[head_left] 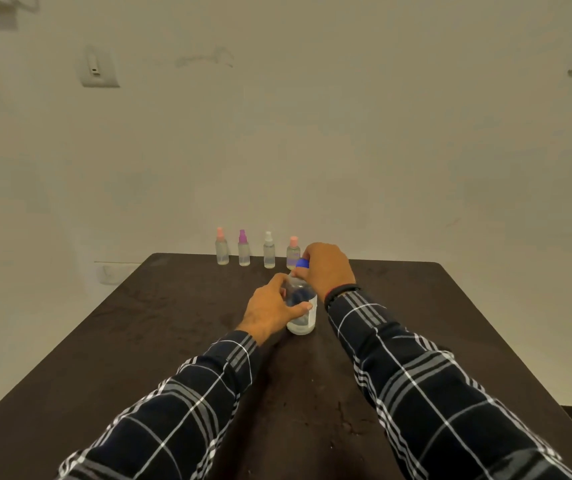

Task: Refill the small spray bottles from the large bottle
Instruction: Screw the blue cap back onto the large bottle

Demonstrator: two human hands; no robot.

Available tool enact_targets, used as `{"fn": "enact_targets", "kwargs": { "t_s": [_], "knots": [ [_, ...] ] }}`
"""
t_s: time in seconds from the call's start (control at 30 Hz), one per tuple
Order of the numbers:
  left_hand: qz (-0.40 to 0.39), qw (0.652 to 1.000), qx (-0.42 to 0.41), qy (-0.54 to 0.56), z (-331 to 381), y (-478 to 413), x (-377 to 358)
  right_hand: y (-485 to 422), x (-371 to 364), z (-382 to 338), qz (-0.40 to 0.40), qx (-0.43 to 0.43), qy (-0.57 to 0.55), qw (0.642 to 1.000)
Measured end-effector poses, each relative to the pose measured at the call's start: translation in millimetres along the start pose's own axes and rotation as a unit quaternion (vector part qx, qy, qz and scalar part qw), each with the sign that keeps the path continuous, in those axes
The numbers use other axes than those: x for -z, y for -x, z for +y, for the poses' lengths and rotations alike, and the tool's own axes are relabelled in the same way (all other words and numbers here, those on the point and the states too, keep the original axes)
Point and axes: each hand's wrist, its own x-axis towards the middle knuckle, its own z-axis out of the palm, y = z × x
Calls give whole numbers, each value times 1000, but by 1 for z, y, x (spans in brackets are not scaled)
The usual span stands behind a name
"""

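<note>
Right now a big clear bottle [301, 308] stands upright on a dark table [159, 341], near the middle of it. The left hand [275, 307] wraps around the side of the big bottle. Its fingers curl around the far side and its thumb presses on the near side, so the hand is clamped on the bottle. The right hand [326, 268] sits over the top of the big bottle, at 12 o'clock from the left hand. Its fingers are closed around a blue cap [302, 263]. You cannot tell if the cap is tight or loose.

Both arms wear dark sleeves with white check lines. A dark band [341, 292] goes around the right wrist.

Four small spray bottles stand in a row at the far edge of the table, at 11 o'clock from the big bottle. They are all upright and apart from each other. From left to right, the first small bottle [222, 247] has a pink top. The second small bottle [244, 248] has a purple top. The third small bottle [269, 250] has a white top. The fourth small bottle [293, 252] has a pink top and stands just beside the right hand.

Behind the table is a plain wall [346, 133].
</note>
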Motion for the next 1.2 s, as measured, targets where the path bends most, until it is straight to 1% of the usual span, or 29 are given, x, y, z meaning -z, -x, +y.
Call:
{"fn": "enact_targets", "kwargs": {
  "t_s": [0.13, 0.27, 0.4, 0.5, 0.6, 0.7, 0.83, 0.97, 1.07, 1.13, 1.2],
  "knots": [
    [-4, 1000, 4, 3, -1, -1, -2, 11, -10, -1, 31, -47, -56, 997],
    [-11, 1000, 2, 16, -1, 0, -2, 21, -20, -3, 53, -79, -146, 985],
    [-18, 1000, 1, 14, 1, 2, 0, 26, -24, 0, 52, -91, -172, 979],
    [-14, 1000, 2, 19, 3, 3, 2, 29, -26, 11, 26, -82, -164, 983],
    [-9, 1000, 2, 18, 3, 5, 1, 38, -28, 25, -27, -91, -208, 974],
    [-9, 1000, 3, 13, 6, 6, -1, 41, -34, 34, -69, -74, -206, 973],
    [-15, 1000, 5, 18, 4, 5, -2, 36, -45, 33, -76, -117, -241, 961],
    [-41, 998, -2, 41, -2, 0, -10, 26, -52, 37, -53, -143, -241, 958],
    [-61, 998, -5, 5, -11, -5, -27, 13, -49, 55, -29, -152, -243, 958],
    [-48, 999, 11, -10, -16, -6, -33, -2, -41, 71, -7, -162, -234, 959],
    [-41, 999, 6, -31, -19, -13, -35, -21, -33, 91, 6, -167, -215, 962]
  ]
}}
